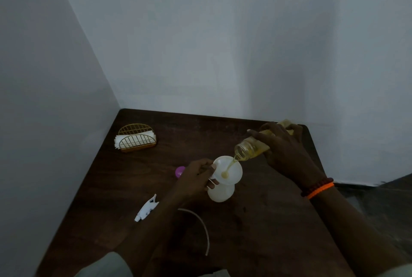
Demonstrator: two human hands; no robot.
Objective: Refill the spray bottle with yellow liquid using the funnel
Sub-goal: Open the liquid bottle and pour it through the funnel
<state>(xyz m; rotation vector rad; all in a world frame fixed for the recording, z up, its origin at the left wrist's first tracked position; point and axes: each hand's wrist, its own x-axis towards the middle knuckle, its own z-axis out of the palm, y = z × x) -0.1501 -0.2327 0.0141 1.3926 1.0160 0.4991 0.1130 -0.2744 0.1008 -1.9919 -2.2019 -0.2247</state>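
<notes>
Nearest the person, the spray head [146, 208] lies on the dark table [256, 232] with its dip tube [204, 227] curving toward the near edge, set aside so the bottle's neck is open for filling. Beyond it, the left hand [196, 179] is closed around the neck of the white spray bottle [220, 192] and the edge of the funnel [227, 171] seated in it, apparently to keep both from tipping under the pour. The bottle stands upright just to the right of that hand, touching its fingers. A purple cap [180, 171] sits just behind the hand. Farther on, the right hand [283, 149] is clamped on a clear bottle of yellow liquid [249, 149], tilted mouth-down over the funnel's rim so a thin stream runs into its centre. At the far left, a gold wire napkin holder [136, 138] stands well apart.
</notes>
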